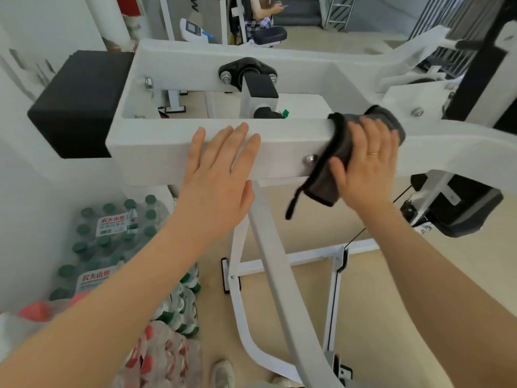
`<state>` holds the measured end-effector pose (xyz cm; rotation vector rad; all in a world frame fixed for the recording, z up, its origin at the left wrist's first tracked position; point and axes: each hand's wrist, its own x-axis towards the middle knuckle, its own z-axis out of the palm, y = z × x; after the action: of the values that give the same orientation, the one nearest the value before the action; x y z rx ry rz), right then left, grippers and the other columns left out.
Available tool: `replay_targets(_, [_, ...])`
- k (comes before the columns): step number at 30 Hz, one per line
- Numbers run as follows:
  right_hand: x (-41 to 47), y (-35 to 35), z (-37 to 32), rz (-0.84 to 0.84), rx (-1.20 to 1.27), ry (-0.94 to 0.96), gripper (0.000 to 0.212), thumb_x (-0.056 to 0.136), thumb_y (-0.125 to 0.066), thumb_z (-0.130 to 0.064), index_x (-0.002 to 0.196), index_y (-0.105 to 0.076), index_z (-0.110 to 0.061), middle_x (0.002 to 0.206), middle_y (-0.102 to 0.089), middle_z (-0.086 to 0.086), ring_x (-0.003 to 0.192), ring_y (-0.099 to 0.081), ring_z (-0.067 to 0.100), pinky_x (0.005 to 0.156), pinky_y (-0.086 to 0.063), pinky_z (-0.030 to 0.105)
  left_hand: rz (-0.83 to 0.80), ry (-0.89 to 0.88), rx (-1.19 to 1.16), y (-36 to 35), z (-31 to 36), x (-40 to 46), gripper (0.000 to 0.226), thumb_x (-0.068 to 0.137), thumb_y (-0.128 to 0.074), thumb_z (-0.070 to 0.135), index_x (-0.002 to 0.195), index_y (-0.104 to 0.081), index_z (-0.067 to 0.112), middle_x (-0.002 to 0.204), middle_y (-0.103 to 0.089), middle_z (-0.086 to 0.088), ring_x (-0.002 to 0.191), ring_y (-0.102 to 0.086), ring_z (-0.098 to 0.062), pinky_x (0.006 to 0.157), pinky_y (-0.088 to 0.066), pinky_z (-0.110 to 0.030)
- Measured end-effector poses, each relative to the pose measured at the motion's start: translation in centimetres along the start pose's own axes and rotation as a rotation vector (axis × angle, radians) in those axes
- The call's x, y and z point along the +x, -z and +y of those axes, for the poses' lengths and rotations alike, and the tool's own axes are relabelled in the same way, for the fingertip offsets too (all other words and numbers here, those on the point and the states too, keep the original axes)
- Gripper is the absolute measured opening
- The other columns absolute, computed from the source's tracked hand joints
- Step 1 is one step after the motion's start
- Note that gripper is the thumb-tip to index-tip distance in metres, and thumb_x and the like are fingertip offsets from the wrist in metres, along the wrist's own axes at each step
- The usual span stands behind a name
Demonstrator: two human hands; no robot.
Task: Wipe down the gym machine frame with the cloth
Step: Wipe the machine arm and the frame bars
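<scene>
The white gym machine frame [156, 152] runs across the middle of the view as a wide horizontal beam. A dark grey cloth [327, 180] is draped over the beam's top and front face, right of centre. My right hand [366, 163] presses flat on the cloth with straight fingers and the thumb spread low. My left hand [221, 169] rests open on the beam's front face, left of the cloth, fingers pointing up. A bolt head [310, 160] shows on the beam between the two hands.
A black pad [78, 102] caps the frame's left end. Shrink-wrapped packs of water bottles [112, 236] stand on the floor at lower left. White curved struts [268, 259] drop below the beam. A seated person [265, 12] is at the far back.
</scene>
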<state>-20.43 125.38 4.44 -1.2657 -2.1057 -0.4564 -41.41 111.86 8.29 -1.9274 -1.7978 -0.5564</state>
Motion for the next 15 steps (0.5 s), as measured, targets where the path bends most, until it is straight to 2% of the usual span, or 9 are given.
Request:
replay_targets(4, [0.8, 1.4, 0.4, -0.07, 0.107, -0.115, 0.055, 0.089, -0.038, -0.038, 0.128, -0.05, -0.001, 0.135, -0.047, 0.016, 0.128, -0.037, 0.038, 0.113, -0.013, 0.049, 0.029, 0.013, 0.051, -1.0, 1.4, 0.8, 0.053, 0.073, -0.065, 0.013, 0.123, -0.054, -0.001, 0.124, -0.055, -0.022, 0.114, -0.052, -0.041, 0.101, -0.032, -0.054])
replay_targets(8, [2.1, 2.1, -4.0, -0.075, 0.207, 0.076, 0.055, 0.09, -0.033, -0.042, 0.126, -0.056, -0.008, 0.131, -0.055, 0.009, 0.122, -0.049, 0.031, 0.106, -0.026, 0.044, 0.065, 0.038, 0.09, -1.2, 1.9, 2.1, 0.047, 0.073, -0.07, 0.017, 0.115, -0.058, 0.0, 0.114, -0.059, -0.02, 0.104, -0.056, -0.04, 0.093, -0.041, -0.05])
replay_targets(12, [3.1, 2.1, -5.8, -0.107, 0.192, 0.211, 0.053, 0.092, -0.034, -0.042, 0.129, -0.055, -0.011, 0.132, -0.056, 0.005, 0.121, -0.051, 0.027, 0.101, -0.032, 0.039, 0.098, 0.04, 0.068, -1.3, 1.4, 2.2, 0.035, 0.081, -0.059, 0.014, 0.114, -0.059, 0.004, 0.114, -0.06, -0.017, 0.104, -0.056, -0.038, 0.091, -0.036, -0.045])
replay_targets(15, [3.6, 2.3, -3.4, -0.162, 0.177, 0.225, 0.057, 0.09, -0.03, -0.047, 0.132, -0.053, -0.016, 0.133, -0.054, 0.002, 0.123, -0.049, 0.024, 0.1, -0.032, 0.037, 0.113, -0.002, 0.067, -1.4, 0.6, 1.8, 0.045, 0.076, -0.066, 0.008, 0.12, -0.057, 0.005, 0.118, -0.059, -0.015, 0.108, -0.052, -0.035, 0.093, -0.03, -0.04])
